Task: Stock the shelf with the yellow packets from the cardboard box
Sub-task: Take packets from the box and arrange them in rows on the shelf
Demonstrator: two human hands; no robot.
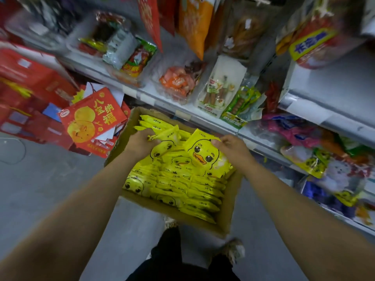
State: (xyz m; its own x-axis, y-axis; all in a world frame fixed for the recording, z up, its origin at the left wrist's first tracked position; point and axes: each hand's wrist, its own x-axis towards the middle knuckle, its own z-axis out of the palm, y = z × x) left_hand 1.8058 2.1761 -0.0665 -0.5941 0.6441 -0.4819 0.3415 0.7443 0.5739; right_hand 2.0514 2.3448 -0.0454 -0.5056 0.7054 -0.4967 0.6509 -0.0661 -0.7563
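Glossy yellow packets (178, 179), duck-face print, "KGK" legible, fill open cardboard box (229, 216) on grey floor (50, 179) beside shelf (203, 116). Right hand (230, 148) pinches one raised packet (205, 153) by its top edge; left hand (141, 142) grips another (164, 133).

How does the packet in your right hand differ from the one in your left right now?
The right hand pinches its yellow packet by the top edge, face up, so the whole duck print shows. The left hand grips its packet edge-on, showing only a narrow side strip, and partly covers it. Both are yellow and sit over the open cardboard box.
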